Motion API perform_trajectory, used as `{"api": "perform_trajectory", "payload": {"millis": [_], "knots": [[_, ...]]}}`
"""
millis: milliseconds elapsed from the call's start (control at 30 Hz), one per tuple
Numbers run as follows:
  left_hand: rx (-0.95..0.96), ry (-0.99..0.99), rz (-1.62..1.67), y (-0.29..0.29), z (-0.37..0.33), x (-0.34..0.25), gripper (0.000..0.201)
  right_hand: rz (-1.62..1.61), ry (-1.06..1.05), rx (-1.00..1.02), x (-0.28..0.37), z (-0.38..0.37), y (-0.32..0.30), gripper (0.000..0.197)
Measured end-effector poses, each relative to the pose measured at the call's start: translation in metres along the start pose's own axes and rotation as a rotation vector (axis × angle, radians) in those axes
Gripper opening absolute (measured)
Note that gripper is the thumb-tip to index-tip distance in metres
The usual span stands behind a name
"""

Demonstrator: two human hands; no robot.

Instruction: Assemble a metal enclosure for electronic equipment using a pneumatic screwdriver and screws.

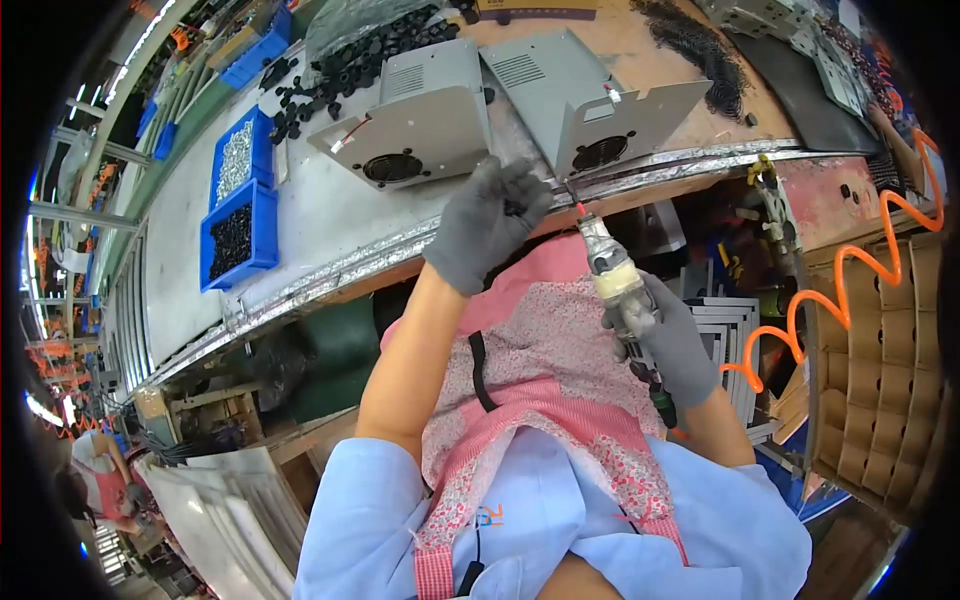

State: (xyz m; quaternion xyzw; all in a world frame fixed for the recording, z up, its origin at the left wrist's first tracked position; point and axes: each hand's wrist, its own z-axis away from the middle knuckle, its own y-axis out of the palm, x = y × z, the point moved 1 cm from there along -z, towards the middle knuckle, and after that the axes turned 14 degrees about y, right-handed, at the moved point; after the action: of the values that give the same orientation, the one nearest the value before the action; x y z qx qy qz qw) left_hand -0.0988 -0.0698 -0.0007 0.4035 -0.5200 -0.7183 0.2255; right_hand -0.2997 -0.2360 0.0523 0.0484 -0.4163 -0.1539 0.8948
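My left hand [487, 222], in a grey glove, is raised at the bench edge with its fingers curled. Something small and dark shows at its fingertips, too small to name. A taped power screwdriver [612, 272] is gripped in my right hand [680, 345], also gloved. Its reddish tip points up at the bench edge, just right of my left hand. Beyond my hands stand two grey sheet-metal housings, a left one [425, 130] and a right one [640, 118]. Each has a round black fan grille and vent slots. My left fingers are nearest the left housing's lower corner.
Two blue bins, one with silvery screws [236, 158] and one with black ones [232, 236], sit on the left. Loose black caps [330, 80] lie behind. An orange coiled hose [845, 300] hangs at right over a divided cardboard box [880, 380]. Another person [100, 470] is far left.
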Motion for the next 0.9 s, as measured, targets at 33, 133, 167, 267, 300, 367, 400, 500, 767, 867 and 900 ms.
{"api": "perform_trajectory", "payload": {"millis": [33, 133, 167, 267, 300, 367, 400, 500, 767, 867, 900], "knots": [[-0.045, -0.006, 0.021, 0.005, 0.009, 0.002, 0.041, 0.059, -0.017, -0.03, -0.003, -0.002, 0.002, 0.049], [-0.06, -0.071, 0.178, 0.011, 0.018, 0.003, 0.038, 0.09, 0.017, -0.037, -0.001, -0.001, 0.008, 0.051], [0.085, 0.036, -0.165, 0.005, 0.018, 0.003, 0.037, 0.108, 0.018, -0.039, 0.0, 0.001, 0.009, 0.05], [0.218, 0.136, -0.568, 0.005, 0.018, 0.004, 0.038, 0.152, -0.007, -0.047, -0.002, 0.003, 0.009, 0.051], [0.057, 0.028, -0.285, 0.009, 0.019, 0.003, 0.038, 0.16, -0.031, -0.045, -0.005, 0.001, 0.007, 0.051], [-0.137, -0.089, -0.002, 0.021, 0.022, 0.005, 0.039, 0.159, -0.038, -0.042, -0.006, 0.002, 0.006, 0.053], [-0.171, -0.097, -0.004, 0.025, 0.023, 0.006, 0.04, 0.148, -0.022, -0.04, -0.003, 0.005, 0.007, 0.053], [-0.085, -0.108, -0.108, 0.008, 0.022, 0.005, 0.039, 0.164, 0.002, -0.039, -0.001, 0.011, 0.007, 0.055], [0.051, -0.104, -0.169, 0.012, 0.024, 0.007, 0.039, 0.227, 0.03, -0.024, -0.006, 0.01, 0.012, 0.056], [0.136, -0.1, -0.264, 0.015, 0.027, 0.005, 0.042, 0.235, 0.017, -0.03, -0.012, 0.005, 0.011, 0.056], [0.145, -0.092, -0.301, 0.017, 0.027, 0.005, 0.044, 0.216, -0.022, -0.028, -0.017, 0.0, 0.009, 0.056]]}}
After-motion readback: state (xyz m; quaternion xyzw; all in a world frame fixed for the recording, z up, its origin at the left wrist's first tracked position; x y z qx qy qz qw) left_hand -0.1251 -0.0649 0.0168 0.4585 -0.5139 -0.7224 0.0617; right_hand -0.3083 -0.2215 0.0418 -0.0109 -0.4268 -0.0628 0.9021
